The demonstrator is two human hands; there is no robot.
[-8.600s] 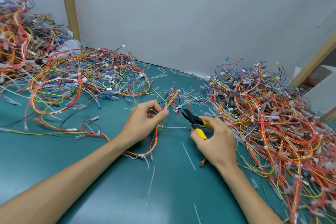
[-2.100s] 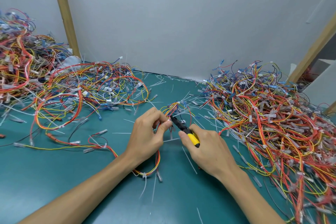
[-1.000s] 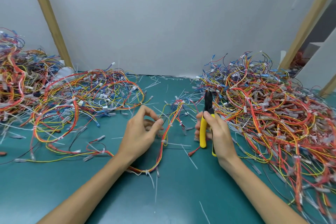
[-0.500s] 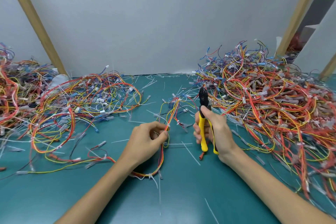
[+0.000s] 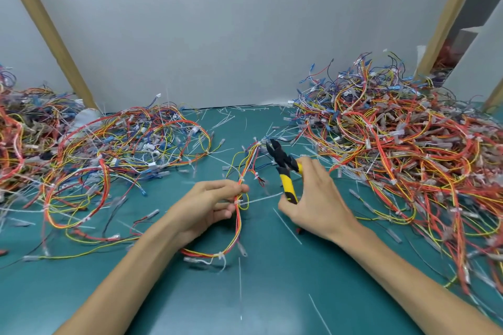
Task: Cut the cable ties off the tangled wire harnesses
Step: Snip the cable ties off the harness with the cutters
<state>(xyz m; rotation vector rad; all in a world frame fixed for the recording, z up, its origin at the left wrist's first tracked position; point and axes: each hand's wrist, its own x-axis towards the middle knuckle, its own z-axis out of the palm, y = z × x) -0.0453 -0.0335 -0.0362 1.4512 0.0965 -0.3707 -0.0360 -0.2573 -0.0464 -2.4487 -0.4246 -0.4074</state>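
Beside the cutters, left fingers pinch harness.

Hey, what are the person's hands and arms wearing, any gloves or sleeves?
Both are bare. The left hand and right hand have no gloves, and no rings show. The left forearm and right forearm carry no sleeve, watch or band up to the frame's edge.

No legible text or labels.
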